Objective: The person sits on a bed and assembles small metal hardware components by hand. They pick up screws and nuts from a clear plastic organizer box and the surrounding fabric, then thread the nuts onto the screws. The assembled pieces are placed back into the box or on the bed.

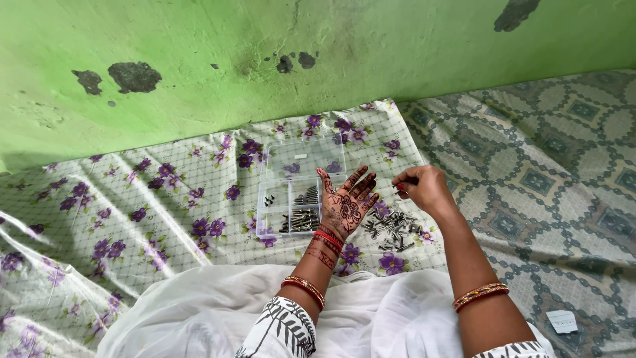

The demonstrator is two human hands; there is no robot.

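My left hand [347, 201], patterned with henna, is held palm up with fingers spread and nothing in it, just right of a clear plastic compartment box [289, 201]. The box holds dark screws and bolts in its lower sections, and its lid lies open behind it. My right hand [421, 189] has its fingers pinched on a small screw above a loose pile of metal screws [392, 231] on the floral cloth [165, 199]. The pile lies between my two hands.
A green wall [265, 59] with dark patches rises behind the cloth. A grey-green patterned mat [563, 166] lies to the right, with a small white paper tag [562, 321] on it. White fabric [218, 305] covers my lap.
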